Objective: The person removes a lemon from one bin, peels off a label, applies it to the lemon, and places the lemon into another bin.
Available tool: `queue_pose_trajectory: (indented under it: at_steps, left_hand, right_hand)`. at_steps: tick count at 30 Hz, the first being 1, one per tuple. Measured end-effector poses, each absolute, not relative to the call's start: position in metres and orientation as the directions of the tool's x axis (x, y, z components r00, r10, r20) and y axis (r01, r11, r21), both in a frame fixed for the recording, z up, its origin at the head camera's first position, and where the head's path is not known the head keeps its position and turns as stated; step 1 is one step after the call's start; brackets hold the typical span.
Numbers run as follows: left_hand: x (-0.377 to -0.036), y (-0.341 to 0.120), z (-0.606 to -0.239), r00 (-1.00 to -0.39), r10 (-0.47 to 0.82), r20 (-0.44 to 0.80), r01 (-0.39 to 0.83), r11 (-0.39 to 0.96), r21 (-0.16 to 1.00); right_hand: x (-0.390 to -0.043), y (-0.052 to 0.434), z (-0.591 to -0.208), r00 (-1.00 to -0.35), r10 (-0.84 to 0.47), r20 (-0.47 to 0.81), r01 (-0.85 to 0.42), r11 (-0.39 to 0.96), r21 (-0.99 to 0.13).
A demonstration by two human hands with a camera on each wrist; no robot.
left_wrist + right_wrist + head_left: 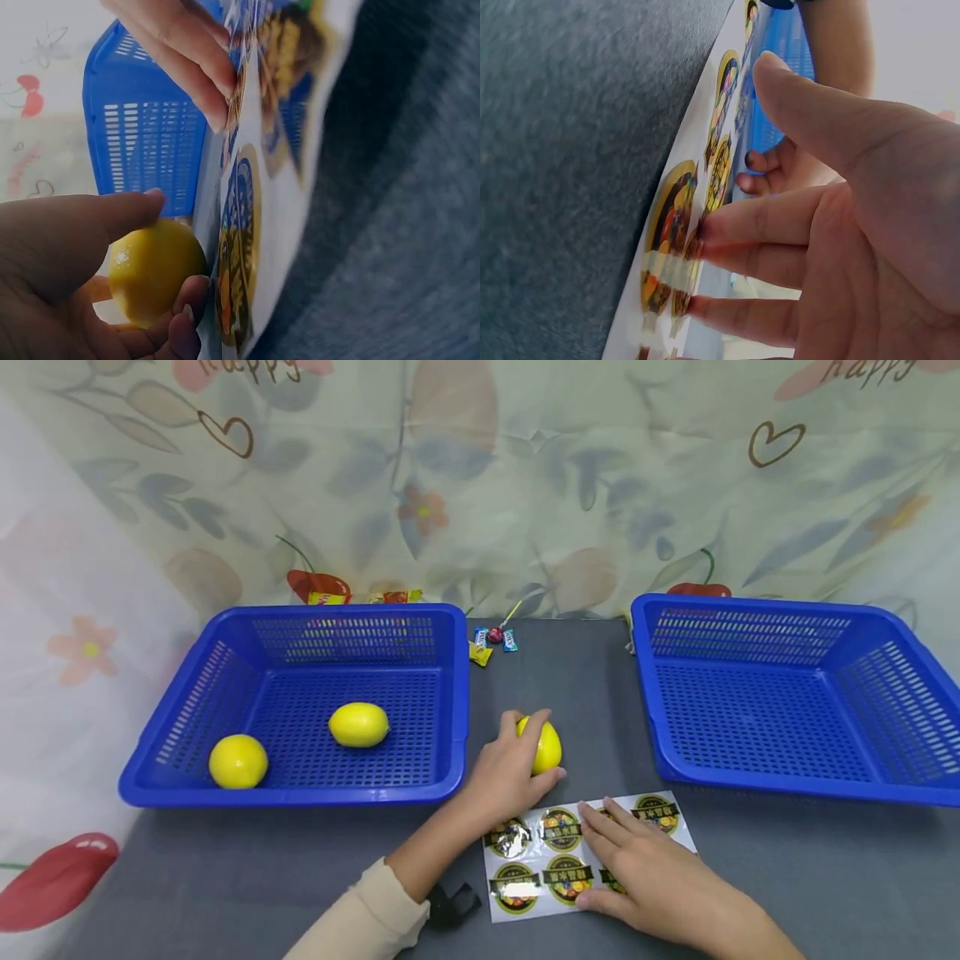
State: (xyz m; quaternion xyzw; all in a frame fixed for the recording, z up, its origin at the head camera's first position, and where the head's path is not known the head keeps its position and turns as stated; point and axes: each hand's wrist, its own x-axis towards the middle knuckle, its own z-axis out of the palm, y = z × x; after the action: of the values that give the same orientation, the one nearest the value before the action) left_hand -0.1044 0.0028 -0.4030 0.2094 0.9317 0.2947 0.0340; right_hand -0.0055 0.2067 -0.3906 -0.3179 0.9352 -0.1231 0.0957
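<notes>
My left hand (513, 772) grips a yellow lemon (548, 750) on the grey table, just right of the left basket. In the left wrist view the thumb and fingers curl round that lemon (154, 270). My right hand (652, 872) rests with fingers stretched out on a white sheet of round fruit stickers (540, 897). The right wrist view shows its fingertips (712, 229) touching the sticker sheet (679, 161). Two more lemons, one near the middle (359, 725) and one at the front left (238, 762), lie in the left blue basket (300, 796).
Another blue basket (780, 781) stands at the right. Small wrapped candies (480, 653) and a lollipop (496, 633) lie at the back between the baskets. A black object (453, 906) is beside the left sleeve. A patterned curtain (525, 485) hangs behind.
</notes>
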Motion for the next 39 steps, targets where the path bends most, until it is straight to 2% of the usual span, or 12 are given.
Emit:
queue_pose_trajectory:
  at_steps: [13, 21, 24, 30, 39]
  left_hand:
    - [-0.109, -0.004, -0.409, -0.907, 0.411, 0.088, 0.374, 0.693, 0.617]
    - [-0.097, -0.012, -0.407, -0.919, 0.395, -0.001, 0.299, 0.695, 0.654]
    - [-0.085, -0.020, -0.403, -0.901, 0.433, -0.026, 0.327, 0.717, 0.616]
    - [-0.067, -0.040, -0.397, -0.841, 0.526, -0.125, 0.423, 0.785, 0.453]
    - [-0.061, -0.052, -0.396, -0.816, 0.577, -0.023, 0.507, 0.735, 0.450]
  right_hand:
    - [-0.003, 0.207, -0.389, -0.785, -0.609, -0.112, -0.563, 0.778, -0.280]
    - [-0.003, 0.206, -0.388, -0.792, -0.598, -0.127, -0.550, 0.787, -0.280]
    - [-0.003, 0.206, -0.387, -0.793, -0.598, -0.117, -0.554, 0.788, -0.270]
    - [-0.003, 0.207, -0.388, -0.797, -0.598, -0.079, -0.566, 0.787, -0.246]
    - [-0.002, 0.205, -0.389, -0.800, -0.592, -0.100, -0.552, 0.791, -0.265]
